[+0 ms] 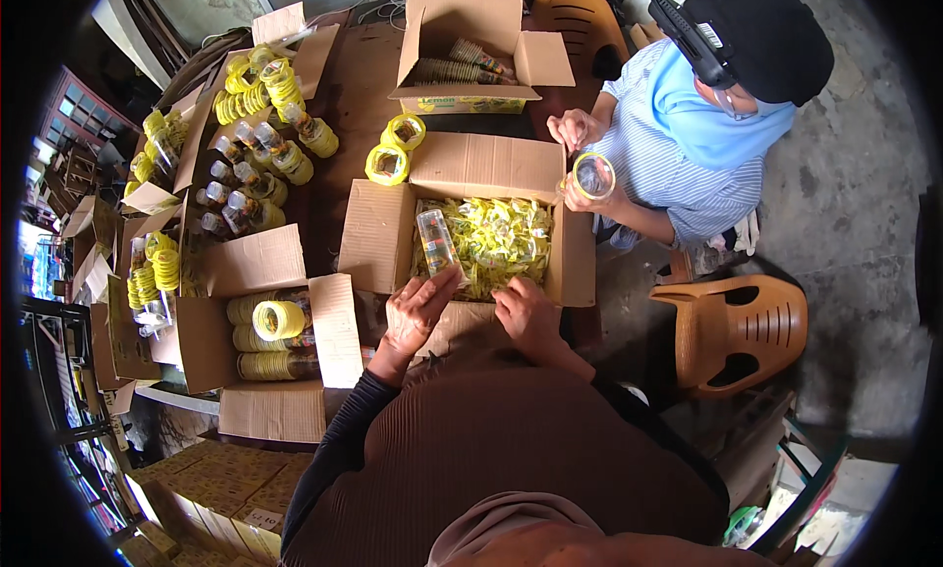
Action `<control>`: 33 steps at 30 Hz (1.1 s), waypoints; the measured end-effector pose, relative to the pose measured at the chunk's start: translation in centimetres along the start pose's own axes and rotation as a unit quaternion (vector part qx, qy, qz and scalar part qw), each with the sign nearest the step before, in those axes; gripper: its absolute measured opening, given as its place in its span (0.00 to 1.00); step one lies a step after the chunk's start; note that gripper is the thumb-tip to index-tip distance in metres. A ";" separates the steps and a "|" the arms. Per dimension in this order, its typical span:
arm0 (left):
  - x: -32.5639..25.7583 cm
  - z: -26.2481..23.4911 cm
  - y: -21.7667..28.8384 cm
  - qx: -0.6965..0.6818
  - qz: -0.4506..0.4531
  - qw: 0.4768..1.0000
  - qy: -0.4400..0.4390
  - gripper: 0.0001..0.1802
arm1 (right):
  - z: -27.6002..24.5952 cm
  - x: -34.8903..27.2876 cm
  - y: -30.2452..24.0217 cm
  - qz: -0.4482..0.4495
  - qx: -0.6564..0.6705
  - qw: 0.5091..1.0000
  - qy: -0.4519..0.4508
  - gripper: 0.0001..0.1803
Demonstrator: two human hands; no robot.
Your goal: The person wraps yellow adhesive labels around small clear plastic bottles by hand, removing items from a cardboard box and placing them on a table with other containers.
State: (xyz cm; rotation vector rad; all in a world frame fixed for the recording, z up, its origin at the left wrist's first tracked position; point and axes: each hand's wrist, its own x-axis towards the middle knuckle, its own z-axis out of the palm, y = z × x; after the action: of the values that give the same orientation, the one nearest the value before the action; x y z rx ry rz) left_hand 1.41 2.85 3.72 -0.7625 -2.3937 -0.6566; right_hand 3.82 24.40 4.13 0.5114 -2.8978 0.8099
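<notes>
An open cardboard box point(376, 235) in front of me is filled with small yellow-wrapped packets point(501, 235). A clear plastic cup point(434, 239) with printed sides lies tilted over the left part of the packets. The fingers of my left hand point(416, 312) are closed around the cup's near end. At the box's near side, my right hand point(530, 319) has its fingers curled down at the edge of the packets; what they hold, if anything, is hidden.
A co-worker across to the right holds a yellow-rimmed clear cup point(593, 177). Two such cups point(387, 164) stand by the box's far left corner. Boxes with stacked cups point(278, 321) are at left; another box point(462, 27) lies behind. An orange chair point(737, 333) stands right.
</notes>
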 end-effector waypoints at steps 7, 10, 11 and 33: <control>-0.7 -0.1 0.2 0.000 -0.002 1.000 -0.008 0.20 | -1.8 -0.4 -1.6 0.038 0.083 0.995 0.037 0.07; -1.3 0.1 0.2 -0.013 -0.007 1.000 -0.009 0.22 | -1.2 -0.5 -1.4 -0.037 0.048 0.995 0.073 0.06; -1.5 0.2 0.1 -0.020 -0.024 1.000 -0.003 0.22 | -0.6 -0.7 -1.0 -0.016 0.041 0.997 0.056 0.07; -0.8 0.6 -0.1 -0.359 -0.310 0.879 -0.045 0.11 | 2.6 1.9 1.8 0.065 0.456 0.887 -0.005 0.08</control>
State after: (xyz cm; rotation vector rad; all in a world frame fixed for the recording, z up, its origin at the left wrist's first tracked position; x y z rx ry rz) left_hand 1.72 2.82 2.78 -0.2511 -2.4604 -1.8719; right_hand 1.43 23.91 1.37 0.3543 -2.3898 2.1884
